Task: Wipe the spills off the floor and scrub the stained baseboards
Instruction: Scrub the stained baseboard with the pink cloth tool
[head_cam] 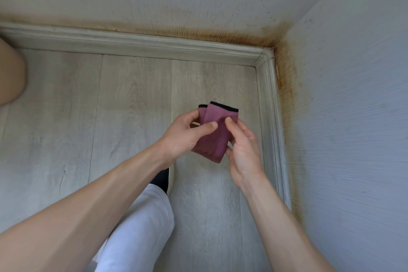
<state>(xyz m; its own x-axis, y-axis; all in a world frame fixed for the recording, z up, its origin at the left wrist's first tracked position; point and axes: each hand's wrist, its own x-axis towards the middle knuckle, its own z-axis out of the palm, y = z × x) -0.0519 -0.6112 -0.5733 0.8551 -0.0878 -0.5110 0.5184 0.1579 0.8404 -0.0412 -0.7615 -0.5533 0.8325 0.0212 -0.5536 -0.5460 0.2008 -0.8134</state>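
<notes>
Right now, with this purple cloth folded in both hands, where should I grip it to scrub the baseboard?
Probably grip the rounded fold at the near end of the purple cloth, coming from below as the left hand and right hand already do. The black-trimmed open edges point away toward the stained baseboard, so the far end is free to press against it.

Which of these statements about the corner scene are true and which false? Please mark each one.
1. Both hands hold the cloth. True: the left hand and the right hand grip it.
2. The cloth is green. False: it is purple with a black edge.
3. The cloth lies flat on the floor. False: it is folded and held above it.
4. Brown stains run along the wall above the baseboard. True.
</notes>
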